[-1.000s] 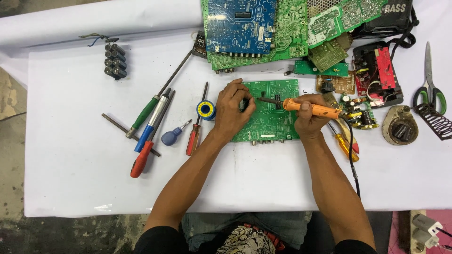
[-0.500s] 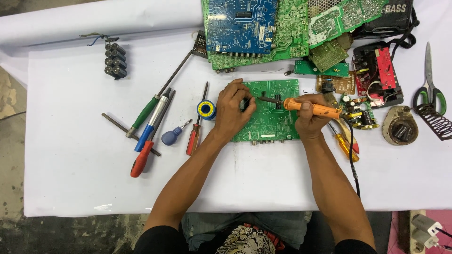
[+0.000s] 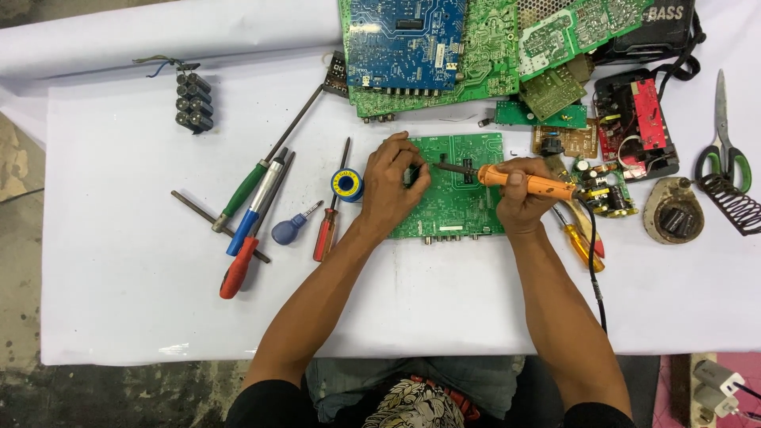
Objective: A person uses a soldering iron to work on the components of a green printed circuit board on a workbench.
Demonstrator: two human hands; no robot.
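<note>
**Soldering on a green circuit board, seen from above**

White-covered table [image 3: 119, 301] filling the view, two bare forearms reaching in from 6 o'clock. At centre, a green circuit board [image 3: 468, 210] lying flat. Left hand [image 3: 396, 186] resting on the board's 9 o'clock edge, fingers curled and pinched together over the board; too small to tell whether anything thin is held between them. Right hand [image 3: 519, 202] at the board's 3 o'clock edge, clenched around the orange handle of a soldering iron [image 3: 515, 178], metal tip pointing toward 9 o'clock and meeting the board just beside the left fingertips. Black cord [image 3: 593, 269] trailing from the handle toward 6 o'clock, off the table edge.

Just at 9 o'clock of the left hand, a blue and yellow solder spool [image 3: 346, 185]. Farther toward 9 o'clock, a loose cluster of screwdrivers [image 3: 254, 206] with green, blue and red handles, lying slanted. Toward 10 o'clock, well apart, a dark pack of cylindrical cells [image 3: 193, 101] with short wires.

At 12 o'clock, a pile of overlapping boards [image 3: 444, 55], blue on top of green. At 2 o'clock, a red and black open device [image 3: 634, 127]. At 3 o'clock, a small board with capacitors [image 3: 606, 190] touching the right hand's far side, then a round grey part [image 3: 672, 210], a coiled wire stand [image 3: 733, 202] and green-handled scissors [image 3: 723, 135]. Yellow-handled screwdriver [image 3: 577, 242] under the right wrist.
</note>
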